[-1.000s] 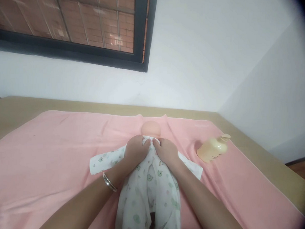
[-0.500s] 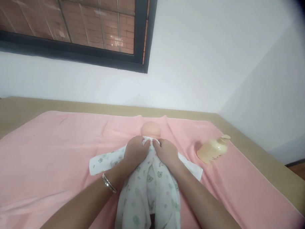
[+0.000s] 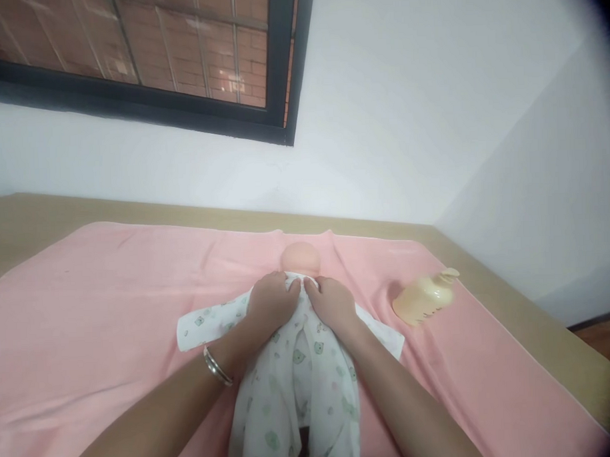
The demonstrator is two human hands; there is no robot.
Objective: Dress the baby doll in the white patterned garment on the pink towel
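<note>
A baby doll lies on its back on a pink towel, its bald head pointing away from me. It wears a white garment with small green prints. My left hand and my right hand sit side by side at the garment's collar, just under the doll's chin. Both have their fingers curled, pinching the front edges of the fabric together. A silver bangle circles my left wrist. The doll's sleeves spread out to either side.
A pale yellow pump bottle lies on its side on the towel to the right of the doll. The towel covers a tan table set into a white-walled corner. A dark-framed window is above left.
</note>
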